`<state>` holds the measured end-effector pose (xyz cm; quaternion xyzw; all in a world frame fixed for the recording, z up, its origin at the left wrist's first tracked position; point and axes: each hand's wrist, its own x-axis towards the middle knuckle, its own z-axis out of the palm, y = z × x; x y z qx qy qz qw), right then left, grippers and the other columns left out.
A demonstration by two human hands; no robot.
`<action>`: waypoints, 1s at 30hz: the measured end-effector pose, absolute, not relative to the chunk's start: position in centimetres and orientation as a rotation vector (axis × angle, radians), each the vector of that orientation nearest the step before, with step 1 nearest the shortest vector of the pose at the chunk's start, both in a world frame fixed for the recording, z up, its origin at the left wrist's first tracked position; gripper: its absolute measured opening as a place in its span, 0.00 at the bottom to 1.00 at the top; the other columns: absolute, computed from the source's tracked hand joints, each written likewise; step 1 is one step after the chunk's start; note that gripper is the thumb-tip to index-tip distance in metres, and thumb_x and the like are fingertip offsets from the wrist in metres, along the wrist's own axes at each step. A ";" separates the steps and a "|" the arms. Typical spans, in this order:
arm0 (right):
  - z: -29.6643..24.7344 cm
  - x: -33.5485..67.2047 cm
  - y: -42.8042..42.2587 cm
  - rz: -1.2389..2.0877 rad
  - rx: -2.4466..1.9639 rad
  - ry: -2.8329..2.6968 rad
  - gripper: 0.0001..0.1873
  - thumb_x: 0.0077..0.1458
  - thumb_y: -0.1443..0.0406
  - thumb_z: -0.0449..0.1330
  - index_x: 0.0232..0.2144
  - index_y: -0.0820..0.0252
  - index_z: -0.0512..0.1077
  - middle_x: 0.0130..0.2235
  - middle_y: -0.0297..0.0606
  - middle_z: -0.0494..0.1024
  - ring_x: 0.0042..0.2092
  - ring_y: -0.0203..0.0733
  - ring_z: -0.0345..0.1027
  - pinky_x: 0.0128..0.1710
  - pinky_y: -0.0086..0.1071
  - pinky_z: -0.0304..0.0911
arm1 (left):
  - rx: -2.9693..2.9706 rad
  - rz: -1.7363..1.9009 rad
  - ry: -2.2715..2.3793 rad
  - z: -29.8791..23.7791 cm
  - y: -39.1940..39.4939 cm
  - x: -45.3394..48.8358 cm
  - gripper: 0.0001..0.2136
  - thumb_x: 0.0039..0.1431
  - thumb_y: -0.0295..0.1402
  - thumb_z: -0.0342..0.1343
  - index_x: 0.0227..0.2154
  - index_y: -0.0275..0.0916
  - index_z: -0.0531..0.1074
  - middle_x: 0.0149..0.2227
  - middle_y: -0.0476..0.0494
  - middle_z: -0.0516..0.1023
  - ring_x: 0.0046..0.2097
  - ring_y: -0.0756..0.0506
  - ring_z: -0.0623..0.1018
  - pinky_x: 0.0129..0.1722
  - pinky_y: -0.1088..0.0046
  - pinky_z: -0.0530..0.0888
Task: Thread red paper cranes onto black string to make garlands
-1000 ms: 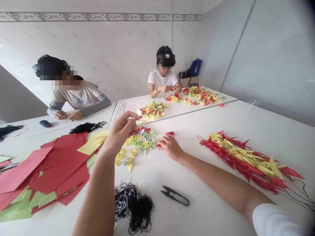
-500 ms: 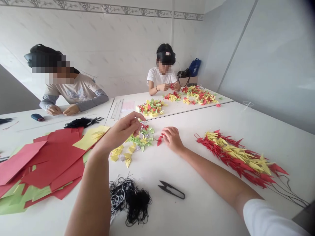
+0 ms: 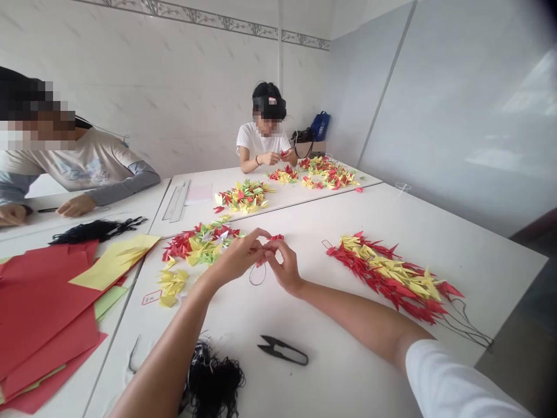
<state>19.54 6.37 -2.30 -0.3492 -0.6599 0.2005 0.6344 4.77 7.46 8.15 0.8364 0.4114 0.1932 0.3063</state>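
Observation:
My left hand (image 3: 245,253) and my right hand (image 3: 284,264) meet above the table, fingertips touching. A red folded-paper crane (image 3: 277,237) shows just behind my right fingertips, which are closed on it. A bit of red paper also shows beneath them, and a loop of dark thread (image 3: 257,283) hangs there. My left fingers are pinched together, but what lies between them is hidden. Left of my hands is a pile of red, yellow, green and white folded-paper cranes (image 3: 204,247). Strung red and yellow cranes (image 3: 387,273) lie to the right.
Black thread snips (image 3: 284,350) lie nearer me, beside a tangle of black thread (image 3: 215,380). Coloured paper sheets (image 3: 47,302) cover the left side. Two people sit across the table, one handling a red piece (image 3: 284,154) behind more crane piles (image 3: 243,196).
My hands, apart before, have come together at the red crane; the left moved down and right to the right hand. The view has turned right. The crane pile at left shows more fully.

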 end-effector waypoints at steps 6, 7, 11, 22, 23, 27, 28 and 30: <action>-2.6 19.5 5.9 0.518 -0.705 -1.681 0.11 0.69 0.61 0.47 0.35 0.55 0.65 0.35 0.37 0.75 0.37 0.41 0.70 0.40 0.36 0.67 | 2.173 0.396 1.106 8.9 8.7 1.4 0.17 0.58 0.41 0.56 0.50 0.45 0.72 0.46 0.42 0.82 0.37 0.43 0.82 0.30 0.72 0.74; -2.8 19.5 5.8 0.531 -0.684 -1.782 0.10 0.70 0.62 0.46 0.37 0.55 0.65 0.36 0.38 0.76 0.38 0.41 0.70 0.41 0.36 0.68 | 2.169 0.455 1.179 9.1 9.3 0.0 0.17 0.58 0.42 0.55 0.48 0.44 0.73 0.48 0.41 0.81 0.38 0.43 0.82 0.32 0.71 0.75; -3.3 19.3 6.0 0.488 -0.759 -2.122 0.09 0.69 0.65 0.45 0.38 0.55 0.64 0.39 0.40 0.76 0.41 0.44 0.70 0.43 0.39 0.67 | 2.028 0.742 1.657 8.7 11.9 -7.3 0.19 0.59 0.44 0.53 0.49 0.43 0.74 0.44 0.41 0.82 0.40 0.41 0.81 0.31 0.71 0.75; -2.7 19.4 5.5 0.527 -0.930 -2.106 0.06 0.68 0.66 0.48 0.36 0.55 0.63 0.29 0.32 0.72 0.29 0.40 0.64 0.31 0.32 0.58 | 1.874 0.579 2.373 2.2 14.8 -15.9 0.15 0.51 0.37 0.58 0.42 0.40 0.74 0.46 0.33 0.80 0.47 0.33 0.78 0.39 0.63 0.73; -2.7 19.4 5.5 0.539 -0.911 -2.122 0.06 0.68 0.66 0.48 0.37 0.55 0.63 0.29 0.32 0.72 0.28 0.40 0.64 0.31 0.31 0.58 | 1.859 0.573 2.377 1.9 15.0 -15.9 0.13 0.51 0.38 0.59 0.40 0.40 0.74 0.44 0.33 0.81 0.46 0.33 0.79 0.38 0.63 0.72; -3.1 19.4 5.5 0.537 -0.817 -2.172 0.04 0.66 0.68 0.50 0.37 0.55 0.63 0.30 0.32 0.74 0.30 0.39 0.66 0.32 0.31 0.59 | 1.793 0.586 2.382 1.7 15.1 -15.7 0.12 0.46 0.38 0.63 0.33 0.41 0.72 0.34 0.35 0.82 0.41 0.32 0.79 0.36 0.64 0.71; -3.2 19.3 5.5 0.530 -0.797 -2.184 0.04 0.66 0.68 0.51 0.37 0.55 0.64 0.31 0.32 0.74 0.31 0.40 0.66 0.33 0.31 0.59 | 1.778 0.608 2.387 1.9 15.0 -15.7 0.12 0.46 0.37 0.64 0.34 0.41 0.72 0.34 0.36 0.81 0.41 0.32 0.79 0.36 0.64 0.71; -3.3 19.3 5.5 0.523 -0.764 -2.207 0.04 0.65 0.68 0.52 0.37 0.55 0.64 0.31 0.32 0.74 0.32 0.40 0.66 0.34 0.31 0.59 | 1.750 0.676 2.407 2.8 14.4 -15.5 0.12 0.47 0.35 0.63 0.36 0.41 0.72 0.34 0.36 0.81 0.41 0.32 0.79 0.36 0.63 0.70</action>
